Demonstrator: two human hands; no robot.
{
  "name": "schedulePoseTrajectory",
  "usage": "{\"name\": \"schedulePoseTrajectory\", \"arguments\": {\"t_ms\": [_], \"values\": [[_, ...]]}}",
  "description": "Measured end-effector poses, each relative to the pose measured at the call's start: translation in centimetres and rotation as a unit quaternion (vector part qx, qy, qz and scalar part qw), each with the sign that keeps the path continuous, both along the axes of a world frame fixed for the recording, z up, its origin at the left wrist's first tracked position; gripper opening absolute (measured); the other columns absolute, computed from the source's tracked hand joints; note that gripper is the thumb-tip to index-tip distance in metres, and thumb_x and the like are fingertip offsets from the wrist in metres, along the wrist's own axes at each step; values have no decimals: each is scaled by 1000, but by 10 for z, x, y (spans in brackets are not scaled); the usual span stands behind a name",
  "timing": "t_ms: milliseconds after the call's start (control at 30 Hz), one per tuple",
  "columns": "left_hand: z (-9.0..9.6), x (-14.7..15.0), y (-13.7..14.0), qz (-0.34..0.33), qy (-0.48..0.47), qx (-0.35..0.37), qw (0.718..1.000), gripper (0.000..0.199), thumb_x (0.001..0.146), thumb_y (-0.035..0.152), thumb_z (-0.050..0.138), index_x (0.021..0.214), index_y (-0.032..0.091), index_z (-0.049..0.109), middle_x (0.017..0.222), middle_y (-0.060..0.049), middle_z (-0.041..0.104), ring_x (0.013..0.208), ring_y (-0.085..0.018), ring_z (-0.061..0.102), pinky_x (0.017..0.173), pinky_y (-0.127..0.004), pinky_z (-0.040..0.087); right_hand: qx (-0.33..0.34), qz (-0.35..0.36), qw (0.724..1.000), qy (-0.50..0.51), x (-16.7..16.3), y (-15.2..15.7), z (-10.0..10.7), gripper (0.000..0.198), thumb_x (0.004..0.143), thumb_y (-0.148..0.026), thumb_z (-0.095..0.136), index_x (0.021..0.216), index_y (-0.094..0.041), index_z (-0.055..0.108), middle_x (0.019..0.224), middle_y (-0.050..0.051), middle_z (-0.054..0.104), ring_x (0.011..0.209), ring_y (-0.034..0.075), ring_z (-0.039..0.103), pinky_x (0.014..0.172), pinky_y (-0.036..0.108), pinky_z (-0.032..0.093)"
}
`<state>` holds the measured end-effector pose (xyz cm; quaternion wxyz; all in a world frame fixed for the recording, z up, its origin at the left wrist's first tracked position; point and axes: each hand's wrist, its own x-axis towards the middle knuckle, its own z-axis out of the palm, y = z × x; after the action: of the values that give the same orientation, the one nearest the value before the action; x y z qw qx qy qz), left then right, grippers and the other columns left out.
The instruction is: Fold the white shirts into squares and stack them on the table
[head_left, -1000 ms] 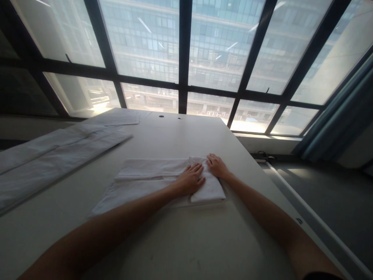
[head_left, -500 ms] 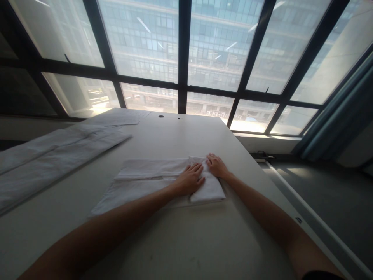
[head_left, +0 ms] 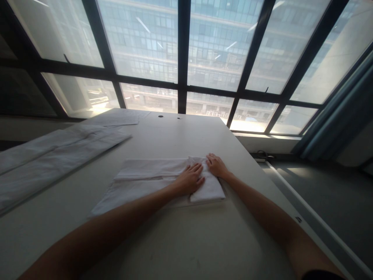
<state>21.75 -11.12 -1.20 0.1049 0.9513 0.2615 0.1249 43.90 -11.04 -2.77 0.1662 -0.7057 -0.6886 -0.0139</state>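
Observation:
A white cloth garment (head_left: pixel 148 171) lies flat on the white table, its right end folded over into a thicker, squarish flap (head_left: pixel 208 190). My left hand (head_left: pixel 190 179) rests on the flap's left part with fingers stretched out, palm down. On the flap's upper right edge lies my right hand (head_left: pixel 216 165), its fingers extended over the cloth. Neither hand grips the fabric. My left forearm covers part of the garment's near edge. The exact kind of garment cannot be made out.
More white folded cloth (head_left: pixel 52 155) lies along the table's left side, with another white piece (head_left: pixel 119 116) behind it. The white table (head_left: pixel 180 136) reaches toward large dark-framed windows (head_left: pixel 183 58). A blue curtain (head_left: pixel 335 101) hangs at the right, and a white bar (head_left: pixel 305 208) runs beside the table.

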Motion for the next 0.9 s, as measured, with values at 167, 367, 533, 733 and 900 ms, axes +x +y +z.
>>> {"name": "schedulePoseTrajectory", "arguments": {"t_ms": [167, 367, 533, 733, 900], "values": [[-1, 0, 1, -2, -2, 1, 1000, 62, 105, 43, 42, 157, 9, 41, 164, -20, 38, 155, -30, 31, 127, -51, 24, 2, 0, 1000, 2, 0, 0, -1, 45, 105, -29, 42, 143, -11, 59, 155, 19, 51, 146, 26, 44, 121, 44, 32], [-2, 0, 2, -1, 1, 3, 1000, 62, 106, 43, 41, 157, 8, 40, 165, -19, 37, 155, -31, 30, 127, -51, 24, 3, -4, 1000, -1, 0, 0, -1, 45, 105, -30, 42, 143, -12, 59, 155, 19, 52, 146, 26, 45, 121, 43, 32], [-2, 0, 1, -2, -4, 6, 1000, 60, 105, 44, 41, 156, 11, 42, 164, -19, 39, 155, -30, 31, 126, -50, 24, 3, 0, 1000, -5, 0, 1, -1, 44, 105, -29, 42, 141, -12, 60, 154, 19, 53, 146, 26, 45, 121, 44, 33], [-1, 0, 0, 0, -6, 7, 1000, 58, 105, 42, 43, 156, 13, 43, 164, -18, 40, 155, -30, 32, 126, -50, 25, 6, 2, 1000, -8, -1, 0, 0, 43, 105, -29, 43, 140, -13, 61, 154, 18, 54, 146, 26, 45, 120, 43, 33], [-2, 0, 1, 1, -4, 7, 1000, 60, 105, 43, 42, 156, 12, 42, 164, -18, 39, 155, -30, 32, 126, -50, 24, -4, -4, 1000, -10, -2, -2, 3, 43, 106, -29, 42, 141, -13, 60, 155, 17, 53, 146, 24, 44, 121, 39, 31]]}}
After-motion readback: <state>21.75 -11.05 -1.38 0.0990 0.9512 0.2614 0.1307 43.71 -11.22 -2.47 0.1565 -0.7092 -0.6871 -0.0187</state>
